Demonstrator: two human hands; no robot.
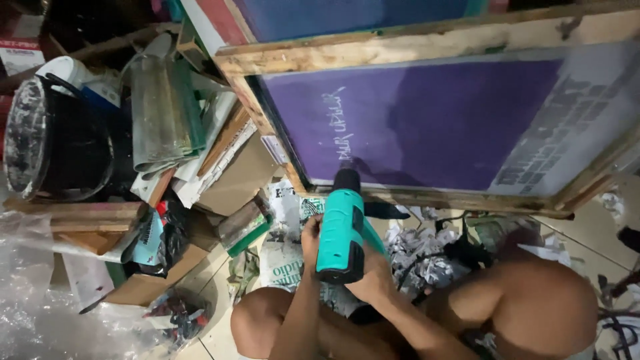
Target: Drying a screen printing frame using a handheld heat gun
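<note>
My right hand (373,277) grips the teal power tool (341,230), left hand (311,230) steadying it, nozzle at twelve o'clock against the purple screen (427,120); work is under way.

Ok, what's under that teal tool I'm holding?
Under the teal tool lie crumpled printed papers on the floor. Both hands' grip and the tool body hide what is directly beneath; its nose meets the purple screen.

a cramped screen-printing workshop. a wooden-framed printing screen (427,120) with purple coated mesh leans upright. left of the screen stands an ink-smeared black bucket (50,137), with squeegees (167,107) and wood offcuts (80,217) stacked between. below the screen, crumpled paper (413,257) litters the tiled floor (217,293).
</note>
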